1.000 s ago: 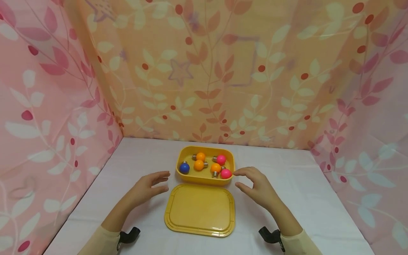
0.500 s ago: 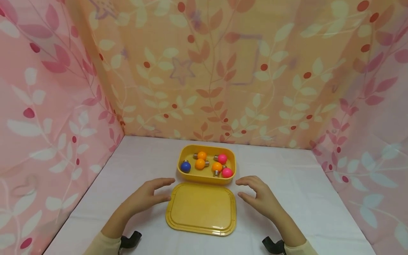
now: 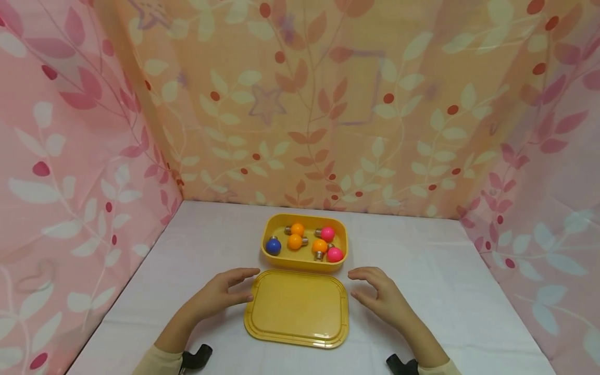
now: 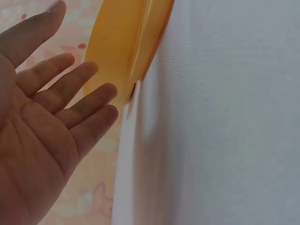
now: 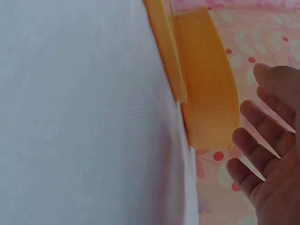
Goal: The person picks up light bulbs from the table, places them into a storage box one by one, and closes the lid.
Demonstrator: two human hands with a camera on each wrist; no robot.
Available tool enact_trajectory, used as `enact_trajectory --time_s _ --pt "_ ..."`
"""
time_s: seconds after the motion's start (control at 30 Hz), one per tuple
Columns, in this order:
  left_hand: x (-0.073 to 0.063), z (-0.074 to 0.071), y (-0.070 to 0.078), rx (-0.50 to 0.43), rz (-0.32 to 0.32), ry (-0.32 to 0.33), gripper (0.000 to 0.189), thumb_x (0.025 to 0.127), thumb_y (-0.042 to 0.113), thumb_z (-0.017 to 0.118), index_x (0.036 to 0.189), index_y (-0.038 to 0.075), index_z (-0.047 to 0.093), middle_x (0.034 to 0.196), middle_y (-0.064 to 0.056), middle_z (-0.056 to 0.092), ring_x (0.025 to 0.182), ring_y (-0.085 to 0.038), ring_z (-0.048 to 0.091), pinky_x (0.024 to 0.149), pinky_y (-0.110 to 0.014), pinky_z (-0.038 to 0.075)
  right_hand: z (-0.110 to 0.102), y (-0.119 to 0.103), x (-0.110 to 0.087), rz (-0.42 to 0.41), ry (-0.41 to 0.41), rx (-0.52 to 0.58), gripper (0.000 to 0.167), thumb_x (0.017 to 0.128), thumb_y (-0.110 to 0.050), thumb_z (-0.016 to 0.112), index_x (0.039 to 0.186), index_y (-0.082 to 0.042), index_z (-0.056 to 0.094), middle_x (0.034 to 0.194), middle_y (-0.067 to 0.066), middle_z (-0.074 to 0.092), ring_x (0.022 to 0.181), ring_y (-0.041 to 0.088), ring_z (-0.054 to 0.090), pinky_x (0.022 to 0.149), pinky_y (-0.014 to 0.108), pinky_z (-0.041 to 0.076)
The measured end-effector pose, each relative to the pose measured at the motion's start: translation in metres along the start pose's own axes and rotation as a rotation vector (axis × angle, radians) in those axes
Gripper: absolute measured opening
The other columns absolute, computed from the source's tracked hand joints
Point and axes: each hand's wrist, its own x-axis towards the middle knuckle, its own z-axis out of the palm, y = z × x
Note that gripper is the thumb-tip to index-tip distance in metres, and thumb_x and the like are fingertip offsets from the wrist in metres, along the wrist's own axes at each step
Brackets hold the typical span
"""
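Note:
A yellow lid lies flat on the table, just in front of a yellow box. Inside the box are a blue light bulb, three orange bulbs and two pink bulbs. My left hand hovers at the lid's left edge, fingers spread and slightly bent, with thumb tip right at the rim. On the other side, my right hand stands just off the lid's right edge, fingers loosely bent. Both wrist views show bare palms facing inward, with nothing held.
A white cloth covers the table. Floral fabric hangs behind it, and pink fabric walls close off the left and right. A black wrist mount sits on each forearm.
Both hands have drawn back toward the person, from beside the box to beside the lid. The left hand has also come a little rightward. Box, bulbs and lid have stayed in place.

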Motion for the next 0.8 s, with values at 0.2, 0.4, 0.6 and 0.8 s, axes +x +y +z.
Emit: enact_trajectory --time_s 0.2,0.4,0.6,0.8 --pt "-0.002 -0.001 -0.005 0.017 -0.018 0.013 0.068 0.088 0.034 0.082 0.149 0.021 0.055 0.154 -0.003 0.052 0.145 -0.039 0.043 0.116 -0.063 0.035 0.007 0.009 -0.005 -0.019 -0.025 0.028 0.046 0.086 -0.019 0.085 0.129 -0.025 0.068 0.135 -0.009 0.064 0.127 0.017 0.058 0.106 0.032 0.050" --pt "-0.004 -0.002 -0.014 0.084 -0.027 -0.009 0.082 0.082 0.038 0.087 0.153 0.022 0.050 0.159 0.000 0.047 0.150 -0.034 0.037 0.119 -0.062 0.029 0.010 0.014 -0.009 0.006 -0.102 0.046 0.059 0.083 -0.029 0.087 0.136 -0.015 0.065 0.142 -0.007 0.061 0.134 0.021 0.054 0.114 0.026 0.041" --pt "-0.004 -0.002 -0.023 0.167 0.018 -0.059 0.094 0.077 0.043 0.088 0.157 0.021 0.043 0.163 -0.001 0.040 0.153 -0.034 0.030 0.122 -0.060 0.023 0.012 0.016 -0.013 0.074 -0.209 0.045 0.082 0.076 -0.044 0.089 0.146 -0.017 0.057 0.152 -0.007 0.053 0.143 0.025 0.046 0.119 0.046 0.036" --pt "-0.005 0.000 -0.027 0.220 0.010 -0.099 0.105 0.072 0.051 0.089 0.160 0.024 0.038 0.165 0.001 0.035 0.155 -0.033 0.025 0.123 -0.060 0.021 0.013 0.021 -0.017 0.069 -0.251 0.000 0.095 0.071 -0.056 0.088 0.150 -0.020 0.052 0.156 -0.005 0.049 0.147 0.029 0.040 0.117 0.061 0.031"
